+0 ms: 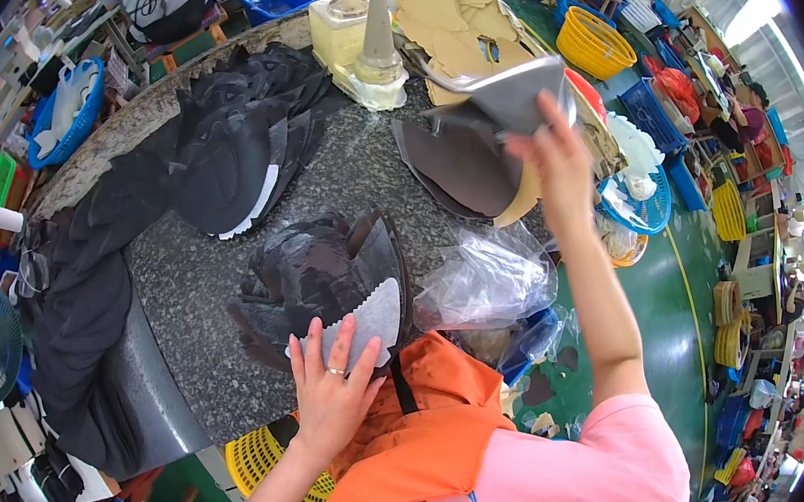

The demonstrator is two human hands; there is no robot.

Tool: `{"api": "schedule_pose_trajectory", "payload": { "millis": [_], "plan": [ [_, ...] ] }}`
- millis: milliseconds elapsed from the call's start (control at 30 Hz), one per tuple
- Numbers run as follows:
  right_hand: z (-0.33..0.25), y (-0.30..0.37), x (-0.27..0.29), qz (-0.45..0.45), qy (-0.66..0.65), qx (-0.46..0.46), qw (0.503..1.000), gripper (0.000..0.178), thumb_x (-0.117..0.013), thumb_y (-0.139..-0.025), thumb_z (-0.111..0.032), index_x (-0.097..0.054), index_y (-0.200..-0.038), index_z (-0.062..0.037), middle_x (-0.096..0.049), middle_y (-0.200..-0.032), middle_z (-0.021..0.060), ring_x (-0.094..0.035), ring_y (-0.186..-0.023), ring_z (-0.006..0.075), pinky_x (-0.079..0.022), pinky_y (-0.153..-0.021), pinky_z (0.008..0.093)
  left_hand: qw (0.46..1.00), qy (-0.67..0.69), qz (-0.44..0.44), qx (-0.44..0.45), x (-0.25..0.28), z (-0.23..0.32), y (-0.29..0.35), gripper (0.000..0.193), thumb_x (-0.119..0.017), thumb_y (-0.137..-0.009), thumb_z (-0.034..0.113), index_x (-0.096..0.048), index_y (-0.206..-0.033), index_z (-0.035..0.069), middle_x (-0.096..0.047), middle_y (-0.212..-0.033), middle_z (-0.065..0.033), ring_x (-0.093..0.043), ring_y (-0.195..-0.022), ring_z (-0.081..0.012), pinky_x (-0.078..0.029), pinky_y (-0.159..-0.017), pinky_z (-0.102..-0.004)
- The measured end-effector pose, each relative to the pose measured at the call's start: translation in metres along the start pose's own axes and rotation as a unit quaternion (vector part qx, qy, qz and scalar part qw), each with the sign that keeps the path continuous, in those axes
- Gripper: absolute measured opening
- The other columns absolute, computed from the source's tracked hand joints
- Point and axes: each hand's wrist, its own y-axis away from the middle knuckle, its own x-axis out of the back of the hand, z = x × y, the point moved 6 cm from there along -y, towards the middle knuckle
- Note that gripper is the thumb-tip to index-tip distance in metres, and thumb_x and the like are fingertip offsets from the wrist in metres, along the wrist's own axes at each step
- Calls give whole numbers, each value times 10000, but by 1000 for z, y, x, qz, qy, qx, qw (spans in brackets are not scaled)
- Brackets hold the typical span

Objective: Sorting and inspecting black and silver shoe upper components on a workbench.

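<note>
left hand (330, 388) flat, fingers spread, pressing on a grey piece (361, 323) with a zigzag edge, at the near end of a stack (311, 276) of dark cut pieces on the stone table (188, 285). nothing gripped there, just palm down holding it in place.

right hand (558, 159) raised over the far right of the table, closed on a grey panel (517, 89) pinched at its lower edge, lifted clear of the brown pieces (467, 164) under it. hands well apart.

step as i read it: one piece picked off the right pile, while the left steadies the stack it may be matched to. next move would call for bringing the panel across to the stack and lining edges up under the left hand, which has to lift or slide to let it in.

around: a second dark pile (242, 150) farther left, tan pieces (450, 17) at the far edge, a jar and cone bottle (377, 46) between them, crumpled clear bag (489, 276) just right of the stack. can't tell if the panel is one layer or two, fisheye blurs it.
</note>
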Motion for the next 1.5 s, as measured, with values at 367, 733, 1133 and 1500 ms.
{"api": "schedule_pose_trajectory", "payload": {
  "millis": [367,733,1133,1500],
  "plan": [
    [27,52,-41,-273,666,255,646,142,-603,-754,-107,-617,-891,-76,-578,-847,118,-609,-786,291,-503,-645,391,1000,18,-22,0,3,-4,1,620,-801,-637,202,-581,-1217,192,-378,-1439,-152,-291,-1324,-452,-174,-1061,-639],
    [43,40,-62,-370,649,307,590,92,-590,-724,-64,-591,-810,-32,-572,-839,102,-594,-822,287,-532,-700,361,998,43,-35,15,18,-3,-6,588,-792,-652,221,-585,-1199,156,-410,-1410,-147,-314,-1314,-433,-157,-1069,-640],
    [41,64,-94,-509,115,-283,805,150,-630,-872,-96,-618,-948,33,-699,-874,158,-690,-790,202,-564,-709,292,981,165,78,64,30,2,-45,360,-717,-747,155,-629,-1081,53,-580,-1165,-133,-507,-1117,-335,-361,-969,-480],
    [17,117,-130,-496,-2,-223,840,85,-536,-877,-61,-579,-875,13,-623,-743,43,-603,-658,102,-506,-613,249,761,564,111,300,11,-42,-52,86,-559,-884,44,-629,-871,-5,-663,-801,-23,-593,-696,-79,-453,-633,-226]
  ]
}}
